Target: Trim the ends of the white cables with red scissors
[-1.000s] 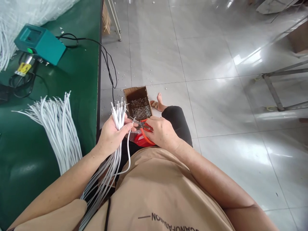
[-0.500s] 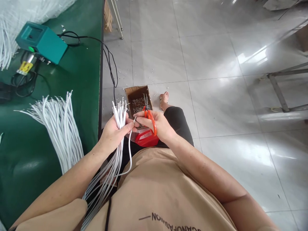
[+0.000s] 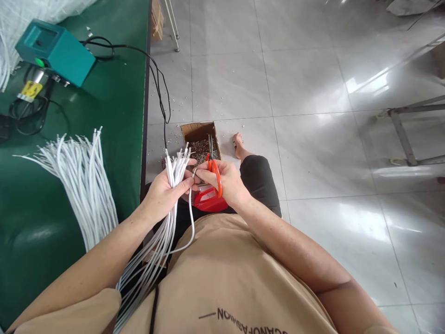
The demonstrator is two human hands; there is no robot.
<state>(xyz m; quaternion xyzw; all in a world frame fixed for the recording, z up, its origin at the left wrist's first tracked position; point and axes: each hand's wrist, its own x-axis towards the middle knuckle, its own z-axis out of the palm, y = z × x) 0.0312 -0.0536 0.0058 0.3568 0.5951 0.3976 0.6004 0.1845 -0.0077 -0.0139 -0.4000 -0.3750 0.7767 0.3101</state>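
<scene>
My left hand (image 3: 166, 191) is closed around a bundle of white cables (image 3: 174, 174), their cut ends upward and their lengths trailing down past my lap. One single cable (image 3: 192, 215) stands apart from the bundle, its tip between the fingers of both hands. My right hand (image 3: 227, 183) pinches that tip with thumb and finger. Orange-handled scissors (image 3: 217, 178) hang in the same hand, handles round the fingers and blades pointing away from me. Just beyond lies an open cardboard box (image 3: 187, 133) with small scraps in it.
On the green table (image 3: 128, 116) at left lie a larger bundle of white cables (image 3: 81, 185) and a teal device (image 3: 66, 53) with black cords (image 3: 162, 88). A red object (image 3: 208, 200) is by my lap. Scraps dot the tiled floor (image 3: 313, 148); a metal frame (image 3: 403, 134) stands at right.
The bundle's upper ends have shifted slightly right and fanned a little in my left hand. The right hand's pinch and the scissors stay nearly in place. The view has shifted slightly.
</scene>
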